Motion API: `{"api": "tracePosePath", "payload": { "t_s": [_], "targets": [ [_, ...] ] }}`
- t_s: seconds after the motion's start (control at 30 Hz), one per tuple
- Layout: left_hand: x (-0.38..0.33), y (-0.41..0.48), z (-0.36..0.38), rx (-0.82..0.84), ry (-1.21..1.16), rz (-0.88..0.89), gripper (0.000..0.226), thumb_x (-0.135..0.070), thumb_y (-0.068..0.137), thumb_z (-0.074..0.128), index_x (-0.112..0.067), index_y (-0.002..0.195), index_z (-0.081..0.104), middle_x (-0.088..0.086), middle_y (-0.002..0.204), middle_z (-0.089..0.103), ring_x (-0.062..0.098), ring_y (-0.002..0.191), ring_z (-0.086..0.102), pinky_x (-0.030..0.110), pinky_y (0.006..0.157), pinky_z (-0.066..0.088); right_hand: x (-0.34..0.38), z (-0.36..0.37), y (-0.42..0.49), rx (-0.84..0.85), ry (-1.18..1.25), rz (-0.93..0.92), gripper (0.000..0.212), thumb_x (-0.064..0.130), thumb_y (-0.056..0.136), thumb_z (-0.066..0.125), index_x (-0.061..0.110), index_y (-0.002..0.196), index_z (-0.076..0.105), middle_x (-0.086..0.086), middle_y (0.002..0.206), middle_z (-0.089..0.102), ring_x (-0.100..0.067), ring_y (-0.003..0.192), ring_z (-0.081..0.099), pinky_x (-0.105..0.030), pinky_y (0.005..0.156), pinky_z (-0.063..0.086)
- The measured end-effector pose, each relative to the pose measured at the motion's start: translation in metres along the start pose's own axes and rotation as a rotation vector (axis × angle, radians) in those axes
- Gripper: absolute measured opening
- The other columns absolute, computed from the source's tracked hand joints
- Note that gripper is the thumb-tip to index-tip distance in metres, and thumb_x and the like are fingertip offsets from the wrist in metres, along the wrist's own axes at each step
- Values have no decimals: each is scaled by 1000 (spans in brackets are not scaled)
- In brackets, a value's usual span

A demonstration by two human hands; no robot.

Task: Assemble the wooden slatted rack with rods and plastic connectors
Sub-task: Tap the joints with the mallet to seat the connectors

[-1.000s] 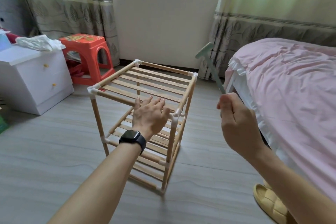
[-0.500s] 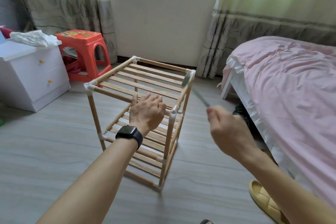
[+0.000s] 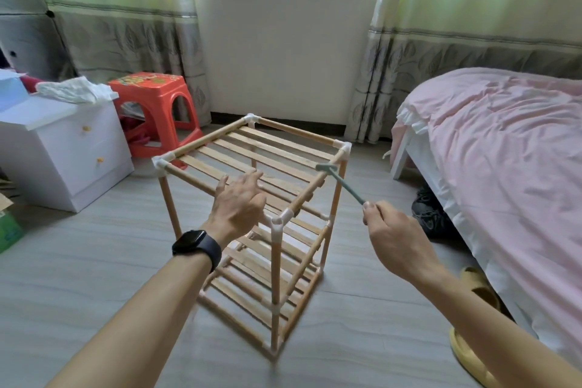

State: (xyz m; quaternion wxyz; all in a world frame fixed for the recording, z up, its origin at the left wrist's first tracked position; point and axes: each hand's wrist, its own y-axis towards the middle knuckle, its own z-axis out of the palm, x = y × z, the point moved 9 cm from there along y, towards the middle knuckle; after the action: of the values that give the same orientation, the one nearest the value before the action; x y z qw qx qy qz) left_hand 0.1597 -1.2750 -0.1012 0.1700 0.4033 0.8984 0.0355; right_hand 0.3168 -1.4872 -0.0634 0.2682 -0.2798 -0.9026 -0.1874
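much grey plank floor (image 3: 78, 261) lies open on the left and near sides of the wooden slatted rack (image 3: 252, 151), which stands upright in the middle of the room. a white nightstand (image 3: 63, 148) and a red plastic stool (image 3: 154, 94) sit well apart from it on the left. the pink-sheeted bed (image 3: 504, 151) edges in on the right, with a yellow slipper (image 3: 469, 353) beside it.

the rack has pale wooden rods as posts and rails, stacked tiers of flat slats, and white plastic connectors (image 3: 343, 148) at the corners.

the left hand (image 3: 239, 201), with a dark smartwatch (image 3: 196, 246) on its wrist, rests flat on the top tier with fingers spread. the right hand (image 3: 396, 239) pinches the handle end of a small grey-green mallet (image 3: 345, 184). the mallet head is at the right top rail, just beside the far corner connector.

the yellow print on the stool top is too blurred to read.
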Motion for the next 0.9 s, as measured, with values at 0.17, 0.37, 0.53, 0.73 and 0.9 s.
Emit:
{"api": "tracePosePath", "payload": {
  "t_s": [0.17,0.37,0.53,0.73,0.9],
  "targets": [
    [33,-6,-16,87,100,-143,85,-48,77,11,-10,146,43,6,165,25,24,151,21,58,120,18,-21,-7,14,-52,57,84,40,24,109,29,7,85,57,-12,80,61,-31,75,56,-44,69,41],
    [-34,-17,5,257,98,-105,68,-72,98,17,-40,158,17,-2,168,12,28,154,9,68,116,3,-30,-34,40,-216,78,73,47,38,108,29,8,81,55,-6,73,59,-23,71,53,-40,67,38],
    [-44,-12,16,253,129,-112,61,-67,101,11,-44,158,14,-4,169,0,30,155,-2,71,113,-9,-34,-52,44,-426,268,-31,51,39,108,32,1,78,48,-5,63,50,-9,56,45,-29,60,36],
    [-36,-14,12,242,122,-107,60,-66,102,11,-45,157,15,-4,169,2,30,155,1,69,115,-6,-36,-48,57,-341,189,76,55,39,109,27,8,69,46,-3,63,50,-22,61,46,-35,61,33],
    [-37,-18,10,238,151,-100,60,-65,102,11,-43,158,16,-3,169,4,29,155,4,66,117,-2,-53,-9,57,-152,187,158,52,40,110,22,11,74,46,-9,69,46,-19,58,39,-30,54,33]
  ]
}}
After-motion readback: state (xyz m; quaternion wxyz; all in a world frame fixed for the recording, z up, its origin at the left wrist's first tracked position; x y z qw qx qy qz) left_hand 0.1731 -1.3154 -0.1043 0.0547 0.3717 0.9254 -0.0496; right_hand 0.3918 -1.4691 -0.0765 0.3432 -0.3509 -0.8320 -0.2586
